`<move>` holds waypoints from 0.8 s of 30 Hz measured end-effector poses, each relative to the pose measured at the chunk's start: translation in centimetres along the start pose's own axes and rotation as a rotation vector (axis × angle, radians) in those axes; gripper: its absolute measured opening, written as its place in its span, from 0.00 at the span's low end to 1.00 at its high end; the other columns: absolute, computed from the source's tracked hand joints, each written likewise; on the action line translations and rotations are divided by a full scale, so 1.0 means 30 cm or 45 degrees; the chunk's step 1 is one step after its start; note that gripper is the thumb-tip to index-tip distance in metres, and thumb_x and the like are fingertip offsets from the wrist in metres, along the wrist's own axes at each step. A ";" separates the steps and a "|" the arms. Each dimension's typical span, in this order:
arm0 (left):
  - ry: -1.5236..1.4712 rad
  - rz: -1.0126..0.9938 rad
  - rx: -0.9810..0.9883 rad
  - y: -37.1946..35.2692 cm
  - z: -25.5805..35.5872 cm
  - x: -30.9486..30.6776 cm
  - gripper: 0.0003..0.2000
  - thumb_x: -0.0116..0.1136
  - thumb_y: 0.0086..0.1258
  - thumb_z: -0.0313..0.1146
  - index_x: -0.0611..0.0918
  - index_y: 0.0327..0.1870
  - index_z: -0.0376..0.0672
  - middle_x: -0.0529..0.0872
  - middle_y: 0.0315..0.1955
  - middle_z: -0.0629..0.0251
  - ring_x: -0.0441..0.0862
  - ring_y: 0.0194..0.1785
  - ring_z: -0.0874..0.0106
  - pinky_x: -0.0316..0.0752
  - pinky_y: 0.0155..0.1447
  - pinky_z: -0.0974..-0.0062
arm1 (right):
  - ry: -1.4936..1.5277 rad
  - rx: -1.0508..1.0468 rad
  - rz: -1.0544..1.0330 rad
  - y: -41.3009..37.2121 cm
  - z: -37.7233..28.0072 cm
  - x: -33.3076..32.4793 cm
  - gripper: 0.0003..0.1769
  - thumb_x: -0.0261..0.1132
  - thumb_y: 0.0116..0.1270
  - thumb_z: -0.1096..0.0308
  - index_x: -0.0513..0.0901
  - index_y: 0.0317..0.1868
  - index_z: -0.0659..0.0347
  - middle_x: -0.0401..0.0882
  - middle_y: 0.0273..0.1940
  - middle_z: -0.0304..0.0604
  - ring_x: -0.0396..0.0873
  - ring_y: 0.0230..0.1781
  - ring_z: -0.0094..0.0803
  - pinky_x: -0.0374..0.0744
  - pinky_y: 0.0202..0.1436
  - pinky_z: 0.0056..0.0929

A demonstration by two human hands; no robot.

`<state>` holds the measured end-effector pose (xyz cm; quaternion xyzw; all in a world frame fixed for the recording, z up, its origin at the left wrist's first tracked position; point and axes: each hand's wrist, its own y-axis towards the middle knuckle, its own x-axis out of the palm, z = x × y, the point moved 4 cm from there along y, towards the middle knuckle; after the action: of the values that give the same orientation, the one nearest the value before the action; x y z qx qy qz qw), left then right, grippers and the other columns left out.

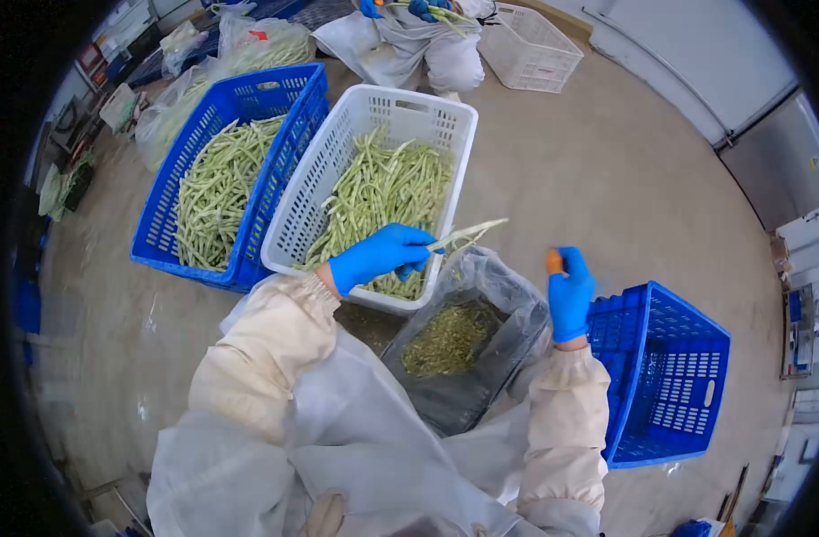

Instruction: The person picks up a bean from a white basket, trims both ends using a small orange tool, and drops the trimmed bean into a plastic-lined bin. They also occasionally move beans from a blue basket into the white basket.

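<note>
My left hand, in a blue glove, is closed on a few green beans whose ends point right. Below it is a white crate holding many green beans. My right hand, also gloved in blue, is raised to the right with its fingers curled. A small orange-brown thing shows at its thumb and index finger; what it is I cannot make out. Between and below my hands stands a plastic-lined bin with green trimmings at its bottom.
A blue crate of green beans stands left of the white one. Blue crates stand nested at the right. Ahead, a person in blue gloves sits holding beans beside another white crate. Bags of beans lie upper left.
</note>
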<state>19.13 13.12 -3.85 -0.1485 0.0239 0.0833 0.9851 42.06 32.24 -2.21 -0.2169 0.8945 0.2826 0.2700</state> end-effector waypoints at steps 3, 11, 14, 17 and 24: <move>0.089 -0.055 -0.032 -0.011 -0.003 0.015 0.12 0.51 0.65 0.31 0.81 0.47 0.40 0.77 0.20 0.71 0.73 0.21 0.82 0.70 0.27 0.83 | 0.118 -0.279 -0.078 -0.014 -0.145 0.042 0.14 0.59 0.61 0.76 0.77 0.49 0.61 0.78 0.41 0.49 0.78 0.42 0.42 0.76 0.44 0.33; 0.290 -0.105 -0.006 -0.007 -0.006 0.015 0.15 0.55 0.65 0.34 0.80 0.51 0.42 0.79 0.23 0.72 0.72 0.23 0.83 0.70 0.29 0.83 | 0.067 -0.443 -0.381 -0.024 -0.146 0.096 0.15 0.59 0.59 0.76 0.77 0.48 0.62 0.77 0.37 0.50 0.76 0.37 0.48 0.75 0.40 0.36; 0.320 0.016 0.125 -0.006 -0.005 0.007 0.14 0.57 0.64 0.33 0.80 0.50 0.42 0.80 0.24 0.73 0.73 0.25 0.83 0.70 0.30 0.82 | 0.112 -0.405 -0.368 -0.032 -0.146 0.112 0.11 0.59 0.60 0.76 0.77 0.45 0.62 0.78 0.35 0.50 0.78 0.33 0.45 0.76 0.37 0.34; 0.279 0.126 0.109 0.009 -0.053 -0.021 0.13 0.59 0.63 0.32 0.80 0.47 0.40 0.81 0.26 0.72 0.74 0.28 0.83 0.70 0.31 0.82 | 0.381 -0.245 -0.381 -0.038 -0.150 0.136 0.09 0.59 0.62 0.75 0.78 0.44 0.62 0.79 0.33 0.50 0.79 0.30 0.41 0.75 0.33 0.32; 0.348 0.239 0.177 0.006 -0.084 -0.042 0.09 0.58 0.65 0.31 0.81 0.44 0.39 0.81 0.28 0.71 0.75 0.31 0.83 0.71 0.35 0.82 | 0.276 -0.157 -0.363 -0.036 -0.188 0.176 0.07 0.60 0.63 0.74 0.78 0.41 0.64 0.80 0.29 0.46 0.78 0.28 0.32 0.76 0.34 0.28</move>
<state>17.81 12.34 -6.23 -0.0872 0.1772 0.1521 0.9684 36.60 26.68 -1.91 -0.3868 0.8596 0.2707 0.1954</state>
